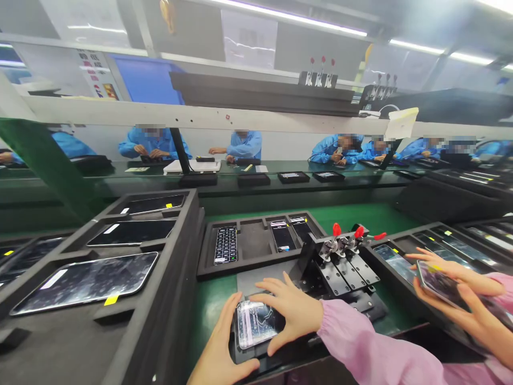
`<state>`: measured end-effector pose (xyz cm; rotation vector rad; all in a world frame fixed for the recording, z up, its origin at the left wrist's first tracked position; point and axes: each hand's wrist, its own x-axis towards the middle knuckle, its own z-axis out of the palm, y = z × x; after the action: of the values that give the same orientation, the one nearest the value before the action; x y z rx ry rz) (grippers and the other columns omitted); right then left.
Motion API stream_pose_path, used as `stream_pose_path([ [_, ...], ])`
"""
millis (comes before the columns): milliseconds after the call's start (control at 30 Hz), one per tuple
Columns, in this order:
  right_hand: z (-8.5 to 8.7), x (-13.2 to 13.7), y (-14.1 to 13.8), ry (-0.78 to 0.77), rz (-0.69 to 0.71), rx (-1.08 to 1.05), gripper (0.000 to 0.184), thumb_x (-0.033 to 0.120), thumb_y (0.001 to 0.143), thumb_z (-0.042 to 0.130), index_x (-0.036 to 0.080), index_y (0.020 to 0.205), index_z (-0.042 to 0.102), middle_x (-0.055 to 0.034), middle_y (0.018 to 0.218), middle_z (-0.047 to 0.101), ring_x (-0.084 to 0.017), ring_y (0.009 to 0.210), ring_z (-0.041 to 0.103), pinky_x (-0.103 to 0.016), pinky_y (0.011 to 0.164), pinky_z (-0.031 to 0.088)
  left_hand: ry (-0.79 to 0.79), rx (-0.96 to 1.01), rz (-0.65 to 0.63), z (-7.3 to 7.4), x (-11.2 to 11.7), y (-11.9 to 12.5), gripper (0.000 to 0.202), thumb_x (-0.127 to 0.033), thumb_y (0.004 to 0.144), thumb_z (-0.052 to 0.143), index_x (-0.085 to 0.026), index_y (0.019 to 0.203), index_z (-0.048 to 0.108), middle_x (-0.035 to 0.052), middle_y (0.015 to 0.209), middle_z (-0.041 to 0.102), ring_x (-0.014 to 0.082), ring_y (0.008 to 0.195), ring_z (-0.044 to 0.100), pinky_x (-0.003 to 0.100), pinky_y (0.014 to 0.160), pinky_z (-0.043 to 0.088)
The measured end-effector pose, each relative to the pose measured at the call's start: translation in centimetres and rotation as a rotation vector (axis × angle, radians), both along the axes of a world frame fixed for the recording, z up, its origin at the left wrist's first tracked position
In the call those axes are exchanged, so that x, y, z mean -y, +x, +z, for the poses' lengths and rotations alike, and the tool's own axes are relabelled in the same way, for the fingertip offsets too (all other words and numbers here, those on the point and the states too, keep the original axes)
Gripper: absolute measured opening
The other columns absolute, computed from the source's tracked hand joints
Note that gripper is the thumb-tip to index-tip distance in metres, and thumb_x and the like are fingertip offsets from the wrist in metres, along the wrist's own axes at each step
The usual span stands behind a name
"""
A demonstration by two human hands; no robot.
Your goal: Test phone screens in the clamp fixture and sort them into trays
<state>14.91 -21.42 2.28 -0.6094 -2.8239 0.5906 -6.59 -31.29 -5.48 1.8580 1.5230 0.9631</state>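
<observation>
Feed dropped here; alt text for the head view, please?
Both hands rest on a phone in a black jig on the green bench: left hand at its left edge, right hand spread across it. To the right, a co-worker's hands hold another phone; foam trays of phones flank the jig.

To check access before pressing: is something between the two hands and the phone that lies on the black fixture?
Nothing visible. The left hand and the right hand both lie against the phone on the fixture, fingers spread at its edges.
</observation>
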Motion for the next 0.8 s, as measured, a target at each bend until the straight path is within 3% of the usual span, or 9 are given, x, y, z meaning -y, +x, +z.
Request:
stream_pose_path([
  [133, -1.0, 1.3, -0.9, 0.058, 0.006, 0.003, 0.073, 0.06, 0.064, 0.064, 0.031, 0.126, 0.042, -0.0095, 0.141, 0.027, -0.034, 0.129, 0.02, -0.071, 0.093, 0.005, 0.001, -0.092, -0.003, -0.1, -0.2, 0.2, 0.096, -0.031, 0.065, 0.069, -0.023, 0.14, 0.011, 0.0117, 0.147, 0.018, 0.03, 0.134, 0.019, 0.049, 0.107, 0.021],
  [233, -1.1, 1.9, -0.5, 0.047, -0.013, -0.022, 0.067, 0.061, 0.069, 0.059, 0.033, 0.127, 0.04, -0.0082, 0.142, 0.024, -0.034, 0.13, 0.019, -0.071, 0.093, 0.004, 0.009, -0.124, -0.004, 0.1, -0.2, 0.3, 0.094, -0.034, 0.066, 0.068, -0.023, 0.14, 0.011, 0.0125, 0.147, 0.018, 0.0303, 0.134, 0.021, 0.049, 0.107, 0.023],
  [300, -1.0, 2.3, 0.6, 0.018, -0.168, -0.149, 0.058, 0.053, 0.081, 0.05, 0.03, 0.132, 0.035, -0.0087, 0.141, 0.027, -0.03, 0.129, 0.024, -0.065, 0.1, 0.012, 0.02, -0.135, -0.002, 0.3, -0.2, 0.3, 0.095, -0.031, 0.064, 0.069, -0.023, 0.14, 0.011, 0.012, 0.146, 0.02, 0.0304, 0.133, 0.022, 0.049, 0.107, 0.023],
  [367, -1.4, 2.7, 2.1, -0.011, -0.461, -0.36, 0.045, 0.04, 0.09, 0.038, 0.025, 0.132, 0.033, -0.0102, 0.134, 0.037, -0.023, 0.123, 0.035, -0.05, 0.103, 0.027, 0.023, -0.14, 0.009, 0.3, -0.2, 0.3, 0.097, -0.027, 0.062, 0.07, -0.023, 0.14, 0.012, 0.0116, 0.146, 0.022, 0.0308, 0.133, 0.023, 0.049, 0.106, 0.024],
  [467, -3.4, 3.9, 4.4, -0.034, -0.803, -0.558, 0.033, 0.031, 0.092, 0.033, 0.021, 0.122, 0.044, -0.0096, 0.11, 0.053, -0.019, 0.105, 0.05, -0.035, 0.09, 0.044, 0.004, -0.143, 0.037, 0.3, -0.2, 0.2, 0.097, -0.025, 0.06, 0.07, -0.025, 0.14, 0.015, 0.0113, 0.145, 0.024, 0.0317, 0.131, 0.027, 0.049, 0.105, 0.025],
  [633, -7.4, 6.2, 6.3, -0.044, -0.946, -0.527, 0.021, 0.033, 0.088, 0.046, 0.022, 0.103, 0.054, -0.0069, 0.094, 0.056, -0.019, 0.087, 0.055, -0.032, 0.075, 0.049, -0.018, -0.139, 0.063, -0.1, -0.4, 0.1, 0.093, -0.025, 0.059, 0.069, -0.026, 0.138, 0.02, 0.0099, 0.144, 0.027, 0.0322, 0.13, 0.028, 0.05, 0.104, 0.026],
  [700, -8.0, 6.6, 6.3, -0.045, -0.962, -0.526, 0.02, 0.034, 0.087, 0.048, 0.022, 0.099, 0.057, -0.0067, 0.092, 0.056, -0.019, 0.085, 0.056, -0.032, 0.073, 0.049, -0.011, -0.133, 0.069, -0.2, -0.5, 0.2, 0.092, -0.025, 0.059, 0.069, -0.027, 0.138, 0.022, 0.0098, 0.144, 0.028, 0.0323, 0.13, 0.029, 0.05, 0.104, 0.026],
  [800, -7.6, 6.0, 5.7, -0.021, -0.971, -0.533, 0.023, 0.035, 0.088, 0.045, 0.021, 0.099, 0.06, -0.007, 0.09, 0.056, -0.019, 0.084, 0.056, -0.032, 0.075, 0.049, 0.003, -0.126, 0.081, -0.2, -0.5, 0.4, 0.09, -0.027, 0.059, 0.069, -0.027, 0.137, 0.024, 0.009, 0.143, 0.029, 0.0325, 0.129, 0.031, 0.05, 0.104, 0.028],
])
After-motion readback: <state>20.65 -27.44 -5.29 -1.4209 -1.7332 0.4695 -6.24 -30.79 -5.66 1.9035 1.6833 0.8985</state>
